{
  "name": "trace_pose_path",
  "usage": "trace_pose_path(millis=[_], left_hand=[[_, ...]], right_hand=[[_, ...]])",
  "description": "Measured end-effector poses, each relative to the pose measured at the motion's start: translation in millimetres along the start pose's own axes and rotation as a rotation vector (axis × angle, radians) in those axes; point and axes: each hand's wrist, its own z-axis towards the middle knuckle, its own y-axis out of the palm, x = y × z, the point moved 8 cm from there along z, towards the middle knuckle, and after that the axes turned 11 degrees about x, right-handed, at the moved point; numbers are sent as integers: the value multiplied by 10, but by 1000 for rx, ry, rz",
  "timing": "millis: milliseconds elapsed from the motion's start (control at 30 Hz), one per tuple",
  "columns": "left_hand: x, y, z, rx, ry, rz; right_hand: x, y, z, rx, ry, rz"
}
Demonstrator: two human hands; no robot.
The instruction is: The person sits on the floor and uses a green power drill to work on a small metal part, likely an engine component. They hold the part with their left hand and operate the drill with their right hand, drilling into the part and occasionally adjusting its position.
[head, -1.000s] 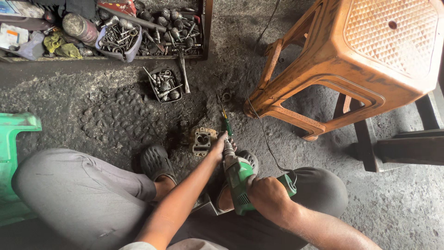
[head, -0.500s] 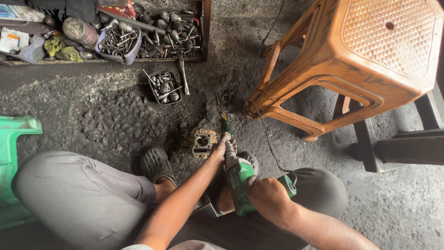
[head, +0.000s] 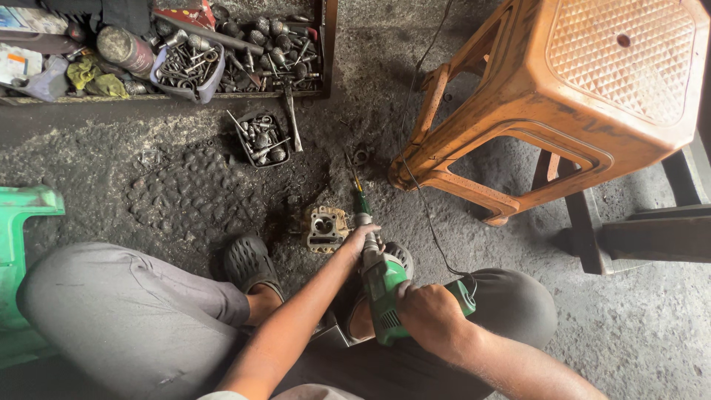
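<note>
Right hand was wrapped tight around the grip of the green electric drill, fingers curled shut on it; left hand closed round the drill's nose near the chuck, fingers pressed together, steadying it. Drill pointed toward 12 o'clock, its green-shanked bit aimed past the small engine part, a tan metal casting with a round bore, lying on the oily floor just at 9 o'clock of the left hand. Looked like the lining-up step with the tool, bit not on the casting; the next move would need the tip brought onto the work and the casting kept from shifting. Black sandal sat at 8 o'clock of the casting. Small tray of bolts at 11 o'clock, long wooden tray of sockets and hardware beyond it, with a dirty cylindrical can and a white flat packet at its left end, labels too blurred to tell. Orange plastic stool at 2 o'clock
</note>
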Motion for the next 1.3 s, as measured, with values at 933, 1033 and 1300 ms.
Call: trace_pose_path(millis=[933, 1033, 1300], left_hand=[[-159, -84, 300, 153, -12, 654], [76, -112, 184, 144, 117, 991], [1059, -488, -41, 171, 400, 2205]], right_hand=[[90, 69, 39, -62, 39, 10], [236, 152, -57, -160, 132, 138], [375, 295, -119, -177, 213, 137]])
